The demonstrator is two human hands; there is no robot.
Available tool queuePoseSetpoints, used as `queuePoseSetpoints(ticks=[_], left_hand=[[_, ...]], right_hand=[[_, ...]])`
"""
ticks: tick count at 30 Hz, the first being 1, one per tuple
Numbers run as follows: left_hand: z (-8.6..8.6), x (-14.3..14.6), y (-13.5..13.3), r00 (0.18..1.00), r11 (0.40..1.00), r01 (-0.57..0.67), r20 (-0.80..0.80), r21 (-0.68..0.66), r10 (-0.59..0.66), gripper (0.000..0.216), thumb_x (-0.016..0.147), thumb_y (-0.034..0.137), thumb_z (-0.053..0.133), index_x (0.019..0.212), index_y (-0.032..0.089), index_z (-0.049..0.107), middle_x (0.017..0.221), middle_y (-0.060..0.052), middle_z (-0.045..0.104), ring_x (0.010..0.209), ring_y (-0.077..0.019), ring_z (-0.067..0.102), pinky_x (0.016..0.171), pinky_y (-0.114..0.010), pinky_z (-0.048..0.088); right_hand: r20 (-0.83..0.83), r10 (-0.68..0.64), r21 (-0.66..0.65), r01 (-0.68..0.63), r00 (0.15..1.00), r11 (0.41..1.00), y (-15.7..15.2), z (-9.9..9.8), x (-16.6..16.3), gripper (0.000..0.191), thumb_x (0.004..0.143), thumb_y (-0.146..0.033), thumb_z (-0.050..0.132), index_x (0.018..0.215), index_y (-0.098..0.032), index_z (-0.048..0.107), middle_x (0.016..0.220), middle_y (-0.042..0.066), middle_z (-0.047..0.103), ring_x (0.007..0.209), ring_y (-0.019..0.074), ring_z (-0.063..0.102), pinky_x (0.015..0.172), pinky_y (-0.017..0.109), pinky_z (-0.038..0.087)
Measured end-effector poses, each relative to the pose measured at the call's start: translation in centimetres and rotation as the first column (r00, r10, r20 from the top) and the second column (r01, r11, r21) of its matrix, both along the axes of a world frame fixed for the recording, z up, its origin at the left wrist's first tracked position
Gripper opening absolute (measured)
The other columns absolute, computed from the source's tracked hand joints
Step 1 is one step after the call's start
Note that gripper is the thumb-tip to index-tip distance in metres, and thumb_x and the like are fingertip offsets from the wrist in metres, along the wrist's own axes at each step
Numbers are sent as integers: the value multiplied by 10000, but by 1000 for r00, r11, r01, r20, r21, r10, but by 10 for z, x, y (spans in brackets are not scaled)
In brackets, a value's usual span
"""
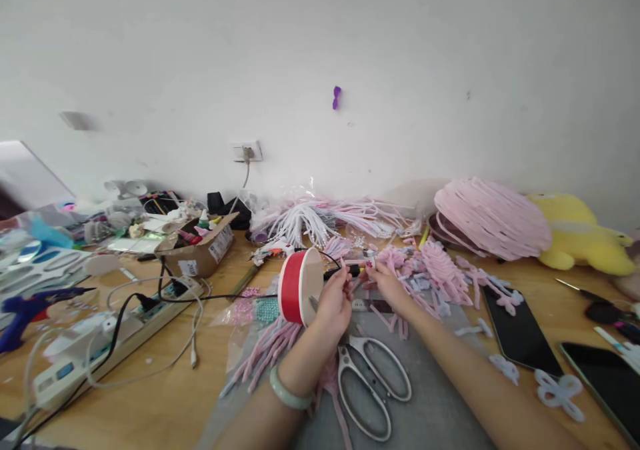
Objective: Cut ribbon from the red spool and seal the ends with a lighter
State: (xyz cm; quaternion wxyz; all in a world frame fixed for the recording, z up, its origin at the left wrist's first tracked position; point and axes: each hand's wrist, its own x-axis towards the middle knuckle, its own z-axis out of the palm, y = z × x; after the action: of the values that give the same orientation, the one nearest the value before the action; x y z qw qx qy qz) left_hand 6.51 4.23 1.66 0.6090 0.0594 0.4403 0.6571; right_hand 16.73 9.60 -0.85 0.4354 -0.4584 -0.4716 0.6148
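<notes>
My left hand (336, 301), with a pale green bangle (290, 389) on its wrist, is closed in a pinch at the middle of the table. Close to its right, my right hand (386, 285) is also closed, fingertips together. Whatever lies between the fingers is too small and blurred to name. A spool of red ribbon (293, 286) stands just left of my left hand. Below the hands, large silver-handled scissors (367, 397) lie on a grey mat (430, 397), blades partly hidden by my left hand. Pink fuzzy stems (270, 350) lie beside my left forearm.
Behind the hands are bundled white stems (300, 223) and a big pink coil (493, 220). A power strip (115, 350) with cables, a blue glue gun (35, 310) and a cardboard box (200, 247) are left. Phones (523, 333) and a yellow plush toy (580, 233) lie right.
</notes>
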Motion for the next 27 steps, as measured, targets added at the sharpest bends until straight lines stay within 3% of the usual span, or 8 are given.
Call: queuePoseSetpoints(ticks=[3,8,14,19,27], left_hand=[[-3,-4,-2,999,998,-33,16,-44,34,98,759,116,567,661,119,565,548,33,529,403,-21,440,398,-152,275],[-5,-7,-4,997,995,-71,24,-75,73,130,770,99,541,641,114,553,559,24,530,411,-23,456,396,-148,285],[-14,-13,0,982,980,-189,-8,-53,189,51,742,129,571,694,142,557,579,42,522,422,-17,446,409,-138,299],[-24,-15,3,960,961,-277,-36,-22,277,73,714,178,588,668,155,537,543,62,474,433,-21,428,428,-133,314],[-27,-14,4,944,949,-313,-105,19,314,69,659,192,592,651,152,536,505,75,429,439,-33,384,434,-150,293]], right_hand=[[63,54,-73,-50,997,996,2,2,-5,165,767,-222,399,704,-156,536,479,-37,462,391,91,424,361,191,303],[196,87,-134,-61,977,989,5,8,-24,480,795,-538,316,573,-153,498,409,-39,377,321,60,306,326,180,166],[296,29,10,-34,955,999,14,-4,-44,479,738,-579,419,470,-181,421,381,-26,402,341,77,337,363,209,208],[347,18,55,-40,938,998,21,-20,-44,510,756,-561,372,407,-191,404,336,-25,381,321,89,332,372,228,219],[386,-20,137,-36,922,990,17,-24,-45,487,758,-519,361,404,-189,420,353,-22,411,367,108,386,412,232,267]])
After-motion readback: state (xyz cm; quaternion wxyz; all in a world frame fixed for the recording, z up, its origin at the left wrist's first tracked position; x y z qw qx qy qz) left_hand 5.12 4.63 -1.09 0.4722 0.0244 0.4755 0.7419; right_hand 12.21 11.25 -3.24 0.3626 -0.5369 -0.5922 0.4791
